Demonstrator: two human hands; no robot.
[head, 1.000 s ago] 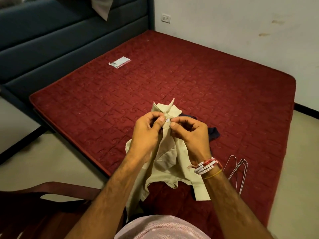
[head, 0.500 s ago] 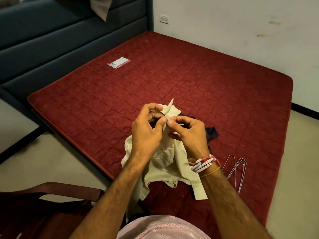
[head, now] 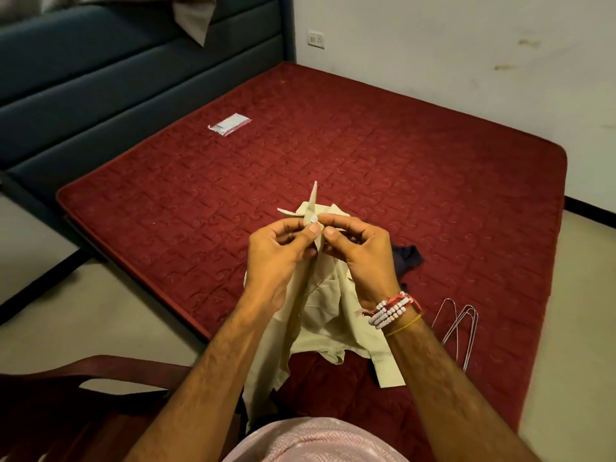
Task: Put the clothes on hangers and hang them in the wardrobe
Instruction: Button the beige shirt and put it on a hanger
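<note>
Above the mattress (head: 333, 145), both hands hold the shirt (head: 320, 315) up by its collar: left hand (head: 276, 251) and right hand (head: 363, 255) pinch the cloth thumb to thumb at a white button (head: 313, 219), the rest hanging between the forearms. Working that button seems the step; it goes best with both edges taut and aligned. Hangers (head: 456, 328) lie nearby on the right, untouched.
</note>
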